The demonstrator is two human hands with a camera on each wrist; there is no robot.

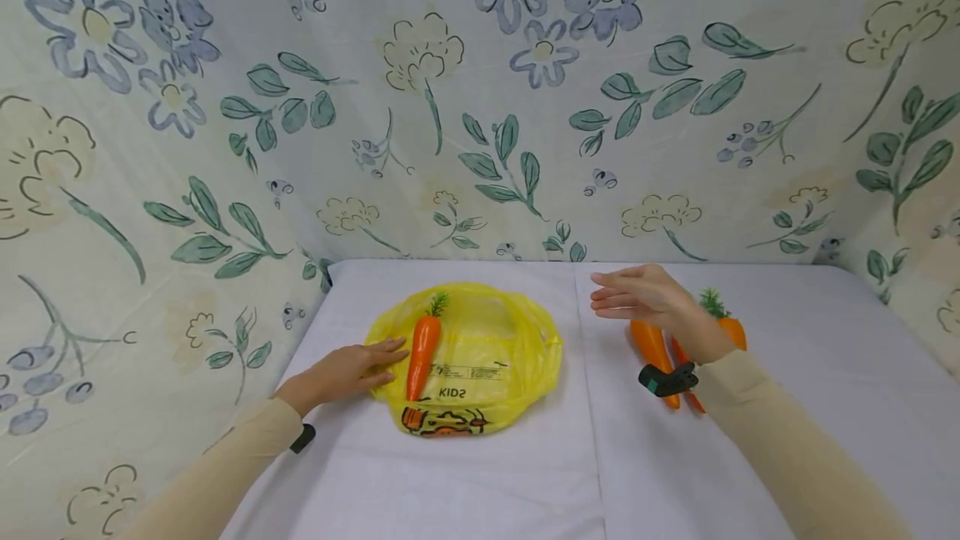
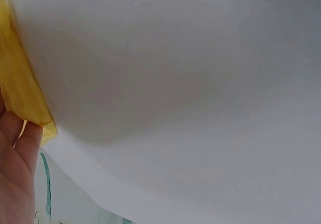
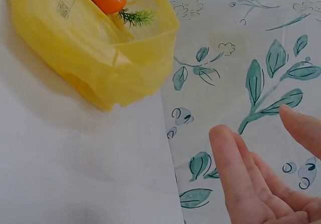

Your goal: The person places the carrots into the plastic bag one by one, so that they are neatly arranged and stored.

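A yellow plastic bag [image 1: 517,382] with printed lettering lies spread on the table. One orange toy-like carrot [image 1: 425,352] with a green top rests on it, left of the bag's middle. My left hand [image 1: 348,373] touches the bag's left edge with its fingers extended; the left wrist view shows the fingertips against the yellow plastic. To the right of the bag, my right hand [image 1: 645,294] hovers over the table, holding nothing, its fingers straight and thumb apart. Under and beside that forearm lie more carrots [image 1: 651,347], partly hidden by the hand and wrist.
A white cloth covers the table [image 1: 517,490], with a seam running front to back right of the bag. Floral fabric [image 1: 465,123] hangs behind the table and along both sides. Each wrist wears a dark strapped device [image 1: 667,380].
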